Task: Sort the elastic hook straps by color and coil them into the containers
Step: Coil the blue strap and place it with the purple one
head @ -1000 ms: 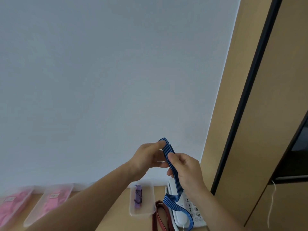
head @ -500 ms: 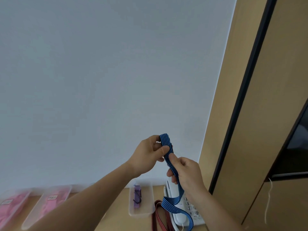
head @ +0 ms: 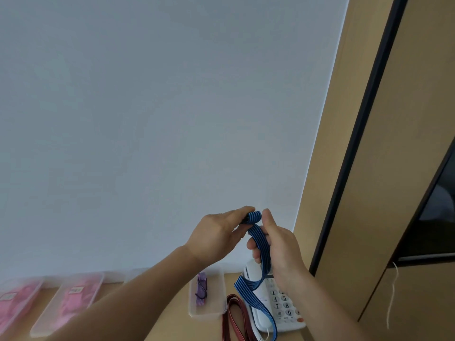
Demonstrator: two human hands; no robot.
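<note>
- Blue striped strap (head: 258, 236) hung above the telephone (head: 283, 307), its top end now rolled tighter than half a second before.
- Left hand (head: 216, 236) pinched the roll; right hand (head: 279, 244) gripped the strap below it.

Open air before the wall (head: 147, 119); cabinet (head: 330, 168) close right; telephone (head: 283, 307) and container (head: 216, 303) below.

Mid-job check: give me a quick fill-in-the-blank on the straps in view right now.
1. The held strap, gripped by the left hand and right hand, is ___.
2. The lone strap in the clear container is ___.
3. The dark red strap lies beside a white ___.
Missing words: blue; purple; telephone.
</note>
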